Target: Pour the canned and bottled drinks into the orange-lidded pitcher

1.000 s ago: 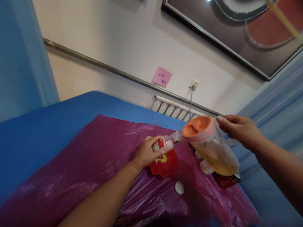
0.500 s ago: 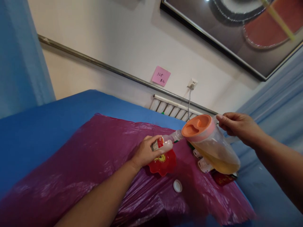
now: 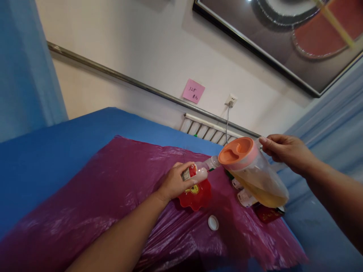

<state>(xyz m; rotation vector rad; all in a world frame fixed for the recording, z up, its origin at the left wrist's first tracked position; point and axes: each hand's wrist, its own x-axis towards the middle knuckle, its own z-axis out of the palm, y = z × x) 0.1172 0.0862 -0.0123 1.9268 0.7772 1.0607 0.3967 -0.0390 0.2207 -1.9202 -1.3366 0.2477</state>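
My left hand (image 3: 172, 183) grips a small clear bottle (image 3: 200, 171) with a red and white label, tilted with its open neck toward the right, above a red scalloped dish (image 3: 195, 197). My right hand (image 3: 285, 151) holds the handle of a clear pitcher (image 3: 255, 175) with an orange lid, tipped to the left. Its spout meets the bottle's mouth. Yellowish liquid fills the pitcher's lower part. A white bottle cap (image 3: 213, 223) lies on the purple plastic sheet (image 3: 107, 196) below the dish.
The purple sheet covers a blue table (image 3: 56, 151). Under the pitcher lie small labelled bottles (image 3: 244, 196) and a red packet (image 3: 268, 214). Behind are a wall with a metal rail (image 3: 127, 80), a pink note (image 3: 193, 91), a socket, a framed picture and blue curtains.
Both hands, the bottle and the pitcher keep the same pose. Only the view has shifted slightly; the liquid in the pitcher looks much the same.
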